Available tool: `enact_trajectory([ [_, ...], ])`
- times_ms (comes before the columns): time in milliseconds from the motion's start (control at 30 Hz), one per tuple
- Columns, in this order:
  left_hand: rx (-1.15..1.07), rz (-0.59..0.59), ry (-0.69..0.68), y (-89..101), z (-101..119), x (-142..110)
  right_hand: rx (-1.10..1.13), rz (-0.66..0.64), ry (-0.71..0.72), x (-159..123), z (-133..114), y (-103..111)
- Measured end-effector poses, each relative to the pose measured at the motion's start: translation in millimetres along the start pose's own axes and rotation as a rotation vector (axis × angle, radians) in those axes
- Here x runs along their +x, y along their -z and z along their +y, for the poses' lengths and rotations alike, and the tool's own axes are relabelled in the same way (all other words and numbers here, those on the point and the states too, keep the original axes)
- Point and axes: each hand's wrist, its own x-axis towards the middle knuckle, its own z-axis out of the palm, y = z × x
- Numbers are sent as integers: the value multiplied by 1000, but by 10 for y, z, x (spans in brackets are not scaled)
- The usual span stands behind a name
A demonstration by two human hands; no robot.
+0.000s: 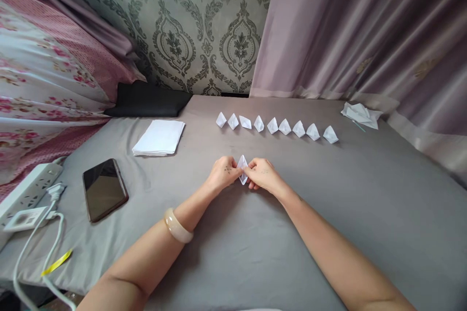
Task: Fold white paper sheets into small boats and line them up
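Observation:
Between my two hands is a small folded white paper boat (242, 177), its pointed ends facing away from me and towards me. My left hand (224, 173) pinches its left side, with the thumb at the middle. From the right, my right hand (261, 173) grips the opposite side, thumb on the paper and other fingers curled beneath. Beyond my hands several finished-looking paper boats (285, 127) stand in a row across the grey cloth (328, 204). A stack of white paper sheets (159, 137) lies to the left of the row.
A phone (105, 189) lies at the left, near a white power strip (27, 194) with plugged-in cables. A yellow strip (57, 262) rests by the cables. Crumpled white paper (362, 114) sits at the far right; a black folded sheet (149, 99) lies at the back left.

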Motion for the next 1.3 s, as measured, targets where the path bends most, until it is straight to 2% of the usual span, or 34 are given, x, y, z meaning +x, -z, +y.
enact_trajectory([
  [67, -38, 15, -6, -8, -26, -7, 36, -5, 30, -85, -6, 61],
  [133, -69, 27, -1, -11, -51, -14, 40, 57, 95, -214, -6, 111],
  [167, -78, 28, 0, -11, -60, -17, -23, 124, 204, -288, -2, 123],
  [233, -82, 28, -14, -6, -70, -21, -222, 131, 451, -434, 9, 112],
  [267, -77, 30, -24, -3, -71, -21, -337, 126, 526, -497, 16, 90],
  [333, -64, 37, -38, 1, -71, -18, -571, 126, 575, -585, 30, 23],
  [433, -49, 46, -43, -1, -73, -5, -796, 159, 570, -625, 40, -84],
  [567, -31, 52, -54, -13, -86, 15, -916, 204, 569, -607, 28, -166],
  [1000, -33, 88, -66, -49, -107, 13, -926, 268, 567, -595, 83, -269],
  [1167, -275, 13, 9, -50, -132, 20, -857, 295, 528, -598, 127, -114],
  [1300, -435, -19, 40, -9, -133, 3, -745, 362, 482, -591, 296, 239],
])
